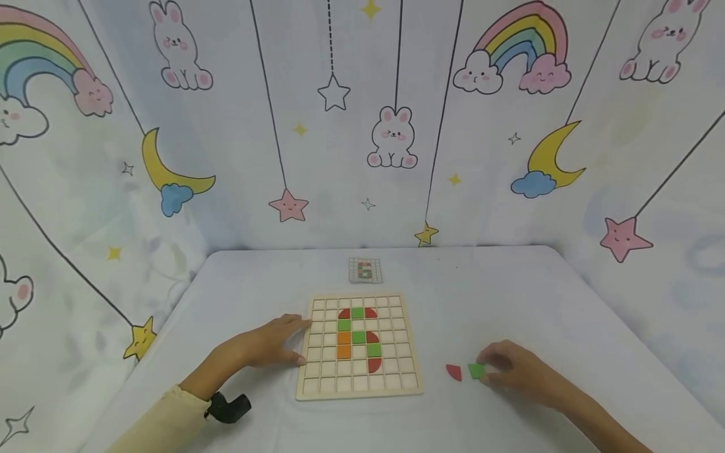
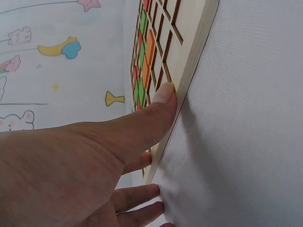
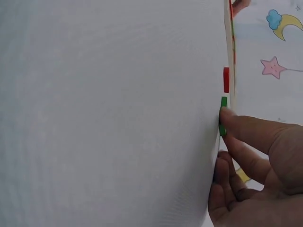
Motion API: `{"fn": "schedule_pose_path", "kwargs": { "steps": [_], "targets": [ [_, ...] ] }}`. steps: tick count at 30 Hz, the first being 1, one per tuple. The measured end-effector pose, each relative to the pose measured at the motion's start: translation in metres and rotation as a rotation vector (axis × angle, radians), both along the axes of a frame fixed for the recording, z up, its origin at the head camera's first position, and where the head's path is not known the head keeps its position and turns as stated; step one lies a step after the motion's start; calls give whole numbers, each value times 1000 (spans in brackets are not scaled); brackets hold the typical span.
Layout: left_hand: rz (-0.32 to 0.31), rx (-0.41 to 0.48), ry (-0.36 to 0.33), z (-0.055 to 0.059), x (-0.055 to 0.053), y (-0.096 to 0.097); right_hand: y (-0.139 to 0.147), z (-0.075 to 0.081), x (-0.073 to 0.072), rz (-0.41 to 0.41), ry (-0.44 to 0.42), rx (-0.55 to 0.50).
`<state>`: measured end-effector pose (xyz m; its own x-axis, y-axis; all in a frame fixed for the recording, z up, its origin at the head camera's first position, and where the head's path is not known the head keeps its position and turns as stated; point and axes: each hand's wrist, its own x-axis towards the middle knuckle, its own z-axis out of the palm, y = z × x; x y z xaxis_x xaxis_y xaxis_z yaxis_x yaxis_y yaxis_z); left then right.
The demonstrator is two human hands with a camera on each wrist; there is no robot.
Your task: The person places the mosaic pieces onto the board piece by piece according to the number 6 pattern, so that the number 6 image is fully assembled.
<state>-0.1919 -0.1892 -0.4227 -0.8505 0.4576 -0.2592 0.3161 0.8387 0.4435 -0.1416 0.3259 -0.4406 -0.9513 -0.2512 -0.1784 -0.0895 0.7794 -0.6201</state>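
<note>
A wooden grid board (image 1: 360,397) lies flat on the white table, with red quarter-circle, green square and orange square tiles in its cells. My left hand (image 1: 270,343) rests at the board's left edge. Its thumb (image 2: 164,94) lies on the rim, fingers extended and spread. To the right of the board, my right hand (image 1: 518,371) pinches a green tile (image 1: 476,371) at the tabletop between thumb and index finger; the fingertips partly cover it. Just left of that tile lies a loose red quarter-circle tile (image 1: 454,372), also visible in the right wrist view.
Behind the board, a small card (image 1: 365,270) with a printed grid and coloured figure lies on the table (image 1: 255,277). A patterned cloth backdrop (image 1: 340,176) rises behind the table and along its sides. A black device (image 1: 229,408) sits at the left wrist.
</note>
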Motion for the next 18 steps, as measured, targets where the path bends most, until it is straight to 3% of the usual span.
{"fn": "schedule_pose_path", "kwargs": {
  "steps": [18],
  "targets": [
    [-6,-5,14,0,1,-1,-5,3,-3,-6,58,23]
  ]
}}
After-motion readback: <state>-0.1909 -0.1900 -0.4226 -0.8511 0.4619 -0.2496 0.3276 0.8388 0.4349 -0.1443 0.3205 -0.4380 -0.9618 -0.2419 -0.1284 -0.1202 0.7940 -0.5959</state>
